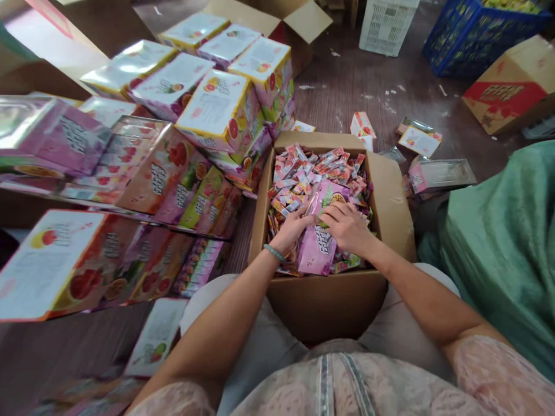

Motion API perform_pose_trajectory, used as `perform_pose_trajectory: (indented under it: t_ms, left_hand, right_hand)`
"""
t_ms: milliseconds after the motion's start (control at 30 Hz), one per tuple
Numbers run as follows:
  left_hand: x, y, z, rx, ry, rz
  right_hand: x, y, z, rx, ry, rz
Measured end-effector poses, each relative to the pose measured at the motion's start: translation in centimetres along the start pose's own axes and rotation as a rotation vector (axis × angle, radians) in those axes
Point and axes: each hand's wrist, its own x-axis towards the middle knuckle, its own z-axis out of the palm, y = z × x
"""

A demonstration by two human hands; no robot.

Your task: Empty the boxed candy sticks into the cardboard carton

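A purple printed box (315,254) lies over the small colourful packets (332,162) that fill an open cardboard carton (396,202). My left hand (297,226) holds the box by its left side, its thumb reaching over the edge. My right hand (344,225) rests on the top face near the middle, its fingers bent and close together against the box. The undersides of both hands are hidden. A beaded bracelet circles my left wrist.
Stacked printed boxes (217,110) stand at the left, more lying nearer me. Loose boxes and clear plastic trays (446,171) lie on the floor at the right, beside green fabric (503,231). Behind are a white crate (385,26), a blue crate (477,40) and a red-marked carton (511,86).
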Motion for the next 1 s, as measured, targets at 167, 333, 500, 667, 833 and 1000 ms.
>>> perform_pose_trajectory:
  t_ms: [167, 333, 500, 667, 833, 1000]
  left_hand:
    - [1.2, -1.9, 0.4, 0.079, -0.004, -0.024]
    - [2.2, -2.1, 0.4, 0.035, 0.081, -0.048]
    - [2.6, -1.7, 0.2, -0.017, 0.102, -0.071]
    - [2.0, -0.9, -0.1, 0.037, 0.072, -0.060]
    - [2.0, 0.5, -1.6, -0.086, 0.051, -0.190]
    - [1.8, 1.4, -1.8, -0.048, -0.163, -0.405]
  right_hand:
    - [0.4, 0.6, 0.1, -0.157, -0.256, 0.020]
    - [-0.1, 1.8, -1.3, -0.137, -0.437, -0.045]
    - [-1.4, 1.5, -1.9, -0.091, -0.388, -0.104]
    - [-1.7, 0.2, -1.3, -0.155, -0.419, -0.139]
    - [-1.4, 1.8, -2.1, -0.037, -0.183, -0.164]
    - [-1.5, 1.7, -5.0, 0.347, 0.125, -0.096]
